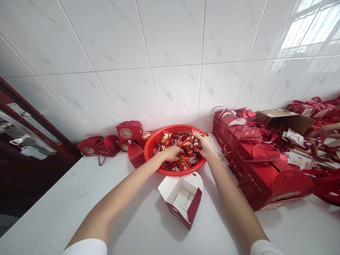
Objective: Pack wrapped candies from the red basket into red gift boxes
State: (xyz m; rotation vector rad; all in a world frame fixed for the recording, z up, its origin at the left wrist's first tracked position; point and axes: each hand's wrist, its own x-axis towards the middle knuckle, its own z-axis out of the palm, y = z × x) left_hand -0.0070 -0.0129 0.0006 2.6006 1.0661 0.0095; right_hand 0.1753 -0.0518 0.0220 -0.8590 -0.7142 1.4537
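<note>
A red plastic basket (148, 156) full of small wrapped candies (191, 160) stands against the tiled wall. My left hand (172, 153) reaches into the candies, fingers curled down; whatever it grips is hidden among the wrappers. At the basket's right side, my right hand (203, 144) has its thumb and fingers closed around a wrapped candy (196, 141). Between my forearms, just in front of the basket, an open red gift box (183, 203) with a white inside stands on the table. Its flaps are spread and no candy shows in it.
Several closed red gift boxes (265, 170) line the right side. More red boxes (98, 146) stand at the left by the wall. A brown cardboard box (281, 118) and red ribbons lie far right, near another person's hand (330, 130). A dark door (29, 148) borders the left.
</note>
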